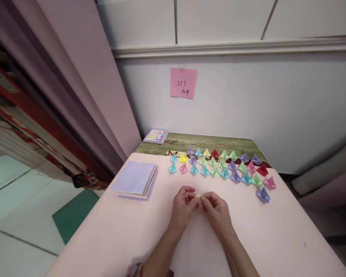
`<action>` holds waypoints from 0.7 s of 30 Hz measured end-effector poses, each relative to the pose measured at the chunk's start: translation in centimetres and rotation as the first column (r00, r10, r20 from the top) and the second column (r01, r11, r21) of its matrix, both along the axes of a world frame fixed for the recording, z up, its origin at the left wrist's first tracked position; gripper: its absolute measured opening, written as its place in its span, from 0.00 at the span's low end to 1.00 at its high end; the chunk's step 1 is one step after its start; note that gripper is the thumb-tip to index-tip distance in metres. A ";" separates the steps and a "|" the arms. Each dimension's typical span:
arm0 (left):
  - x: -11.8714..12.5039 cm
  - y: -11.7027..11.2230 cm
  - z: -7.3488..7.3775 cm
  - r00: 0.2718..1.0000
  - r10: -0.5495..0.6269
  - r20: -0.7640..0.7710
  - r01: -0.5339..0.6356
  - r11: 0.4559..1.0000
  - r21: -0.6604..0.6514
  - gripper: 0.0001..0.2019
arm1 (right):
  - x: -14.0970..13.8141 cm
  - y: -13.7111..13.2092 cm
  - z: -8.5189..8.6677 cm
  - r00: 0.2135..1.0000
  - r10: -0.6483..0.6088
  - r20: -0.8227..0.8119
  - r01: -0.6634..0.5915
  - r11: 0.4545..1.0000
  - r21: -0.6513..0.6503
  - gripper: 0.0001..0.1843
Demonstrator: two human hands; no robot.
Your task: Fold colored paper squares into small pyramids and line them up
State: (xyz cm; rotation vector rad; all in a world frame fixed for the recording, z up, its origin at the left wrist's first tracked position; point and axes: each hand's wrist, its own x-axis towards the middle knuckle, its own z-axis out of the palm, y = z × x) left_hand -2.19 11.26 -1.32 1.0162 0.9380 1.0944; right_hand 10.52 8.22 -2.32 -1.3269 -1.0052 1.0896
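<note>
A small pale yellow folded paper (198,196) is pinched between my two hands over the middle of the table. My left hand (183,206) grips its left side with thumb and fingers, and my right hand (217,211) grips its right side. The fingers cover most of the paper, so its full shape is hidden. Beyond my hands stand several folded paper boats (215,172) in rows, in blue, green, purple, pink, yellow and red. A purple paper boat (263,195) sits nearest on the right.
A stack of coloured paper (134,177) lies on the left of the pink tabletop (127,234). At the far left corner is a small printed packet (156,136). A pink note (183,83) hangs on the wall behind. A purple curtain (83,77) hangs at the left.
</note>
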 end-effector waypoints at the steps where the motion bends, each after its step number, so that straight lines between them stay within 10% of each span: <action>1: 0.0 0.0 -0.1 1.000 -0.019 0.003 0.019 1.000 -0.004 0.13 | 0.1 -0.1 0.1 0.999 -0.008 0.040 0.007 1.000 0.017 0.17; 10: -0.9 0.4 0.2 0.968 0.076 -0.238 -0.030 0.981 0.192 0.04 | 0.8 -0.1 0.0 0.893 -0.141 0.428 0.027 0.965 0.262 0.11; 17: -1.7 1.0 -0.5 0.884 0.296 -0.363 -0.191 0.935 0.298 0.07 | 1.5 -0.2 -1.3 0.902 -0.262 0.344 0.224 0.963 0.146 0.13; 21: -1.5 0.8 -0.4 0.844 0.274 -0.461 -0.099 0.924 0.369 0.06 | 1.4 -0.3 -1.5 0.894 -0.282 0.347 0.263 0.959 0.103 0.13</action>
